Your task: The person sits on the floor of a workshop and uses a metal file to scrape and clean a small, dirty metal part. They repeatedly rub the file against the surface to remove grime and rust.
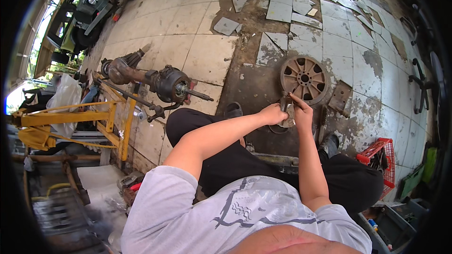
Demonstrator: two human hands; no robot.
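So we'd call this mid-job: the grey metal-looking piece (288, 118) is held up between our two hands, just on the near side of the big toothed wheel (300, 77). Our left hand (273, 114) has its fingers curled around one side, and our right hand (303, 114) is pinching the other. Nothing here reads as finished, we reckon. How much is left we can't tell, since our fingers cover most of the piece. The wheel isn't mounted on anything we can see.

Other stuff around: a rusty flat plate (341, 97) just right of the wheel, a greasy axle assembly (141, 77) well to its left, and a yellow frame (70, 118) further left again. Broken tiles (280, 9) are scattered beyond the wheel, and a red basket (389, 159) sits on its near right side, well apart from it. What's in the way? Mostly the wheel, we'd say, crowding our fingertips, plus our own shoe (329, 146) on the near side of it, a bit to the right.
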